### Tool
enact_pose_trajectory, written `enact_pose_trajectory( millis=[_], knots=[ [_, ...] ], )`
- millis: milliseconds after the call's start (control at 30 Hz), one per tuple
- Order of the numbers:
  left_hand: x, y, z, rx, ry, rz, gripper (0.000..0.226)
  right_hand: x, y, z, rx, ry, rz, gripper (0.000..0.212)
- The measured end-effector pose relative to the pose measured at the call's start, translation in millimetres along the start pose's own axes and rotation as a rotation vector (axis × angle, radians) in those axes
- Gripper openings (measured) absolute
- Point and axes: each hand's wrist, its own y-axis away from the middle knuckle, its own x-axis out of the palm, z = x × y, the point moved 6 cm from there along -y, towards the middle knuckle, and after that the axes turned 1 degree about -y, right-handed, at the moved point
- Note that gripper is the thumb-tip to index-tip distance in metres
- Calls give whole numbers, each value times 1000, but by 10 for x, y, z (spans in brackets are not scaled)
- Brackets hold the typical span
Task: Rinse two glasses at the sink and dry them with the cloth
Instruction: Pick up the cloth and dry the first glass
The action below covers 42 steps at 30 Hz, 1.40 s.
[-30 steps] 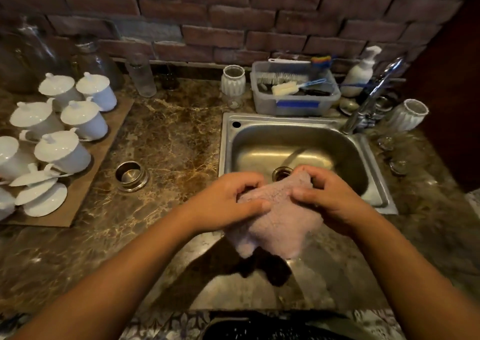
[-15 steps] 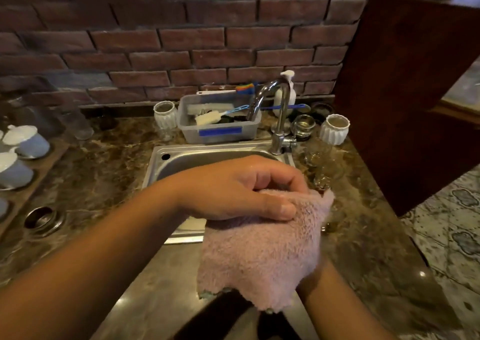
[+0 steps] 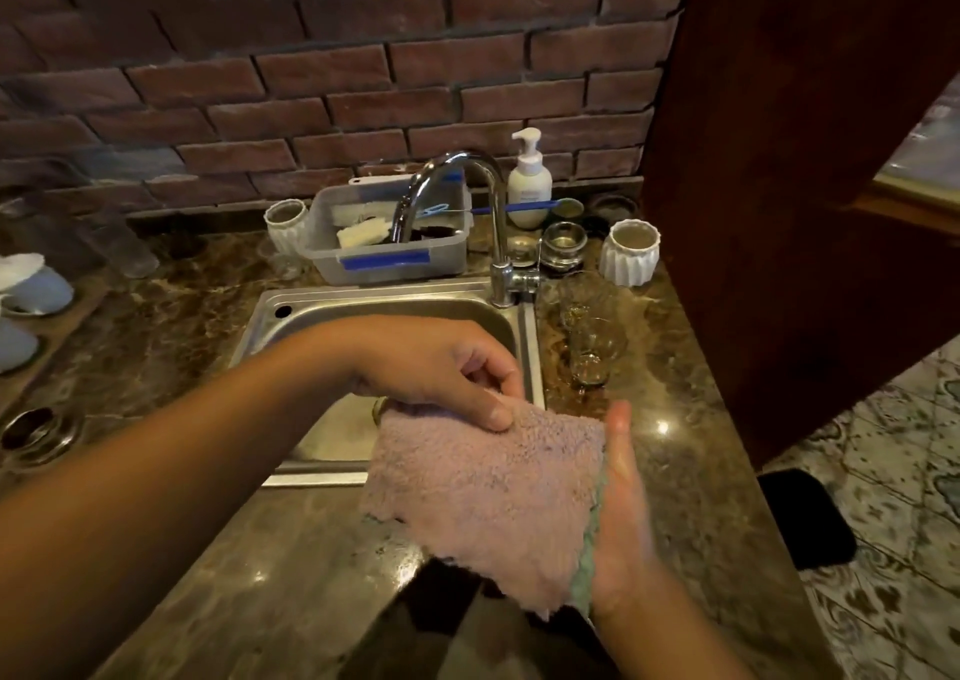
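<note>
Pink terry cloth (image 3: 483, 497), upper edge pinched by left hand (image 3: 436, 367); backed by right hand (image 3: 621, 497), fingers straight. Clear glasses (image 3: 589, 336) just beside steel sink (image 3: 395, 297).

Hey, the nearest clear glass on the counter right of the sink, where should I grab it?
Probably wrap the right hand round the nearest glass at its side wall, coming from the front-right: another glass crowds it behind, and the sink lies left.

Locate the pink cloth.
Head view, lower centre: the pink cloth is over the front-right corner of the sink, pinched by the left hand, its right edge against the right hand.
</note>
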Motion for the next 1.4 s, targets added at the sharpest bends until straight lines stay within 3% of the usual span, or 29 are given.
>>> enact_pose_trajectory(
  millis=[100, 167, 267, 400, 500, 700, 833, 900, 967, 1000, 1033, 1100, 1167, 1233, 1300, 1333, 1400],
  knots=[
    [1, -269, 58, -63, -10, -21, 5, -96, 184, 159, -47, -50, 44, 114],
    [-6, -463, 45, -71, -76, -27, 10, -141, 299, 250, -93, -8, 17, 98],
    [-38, -746, 45, -78, -140, -36, 17, -165, 405, 419, -177, 97, -165, 67],
    [-95, -1087, 126, -62, -164, -28, 19, -463, 480, 634, -183, 75, -413, 81],
    [-163, -1332, 241, -64, -151, -71, 17, -452, 538, 777, -210, 84, -503, 25],
    [-425, -1655, 712, -178, -65, -500, 13, -662, 724, 1099, -316, 29, -704, 30],
    [-351, -1906, 839, -232, -97, -700, 56, -855, 951, 1380, -440, 144, -819, 60],
    [-283, -2060, 865, -219, -84, -713, 82, -1164, 1115, 1452, -589, 137, -835, 47],
    [-235, -2208, 895, -216, -133, -710, 99, -1286, 1175, 1546, -703, 15, -727, 20],
    [-210, -2273, 903, -225, -196, -697, 105, -1341, 1169, 1568, -693, 4, -724, 12],
    [-184, -2330, 906, -232, -272, -676, 108, -1338, 1117, 1565, -624, 24, -689, 21],
    [-154, -2423, 888, -231, -397, -620, 104, -1382, 1067, 1571, -553, 4, -667, 61],
    [-171, -2492, 861, -237, -460, -562, 96, -1375, 1041, 1628, -540, -10, -730, 76],
    [-216, -2542, 819, -272, -531, -515, 89, -1397, 1034, 1653, -508, 11, -784, 65],
    [-246, -2593, 751, -300, -627, -474, 84, -1434, 1055, 1675, -527, 31, -836, 31],
    [-243, -2618, 712, -303, -668, -456, 80, -1506, 1080, 1678, -540, 10, -841, 27],
    [-220, -2651, 662, -305, -713, -425, 70, -1474, 1041, 1689, -524, 14, -826, 47]
  ],
)
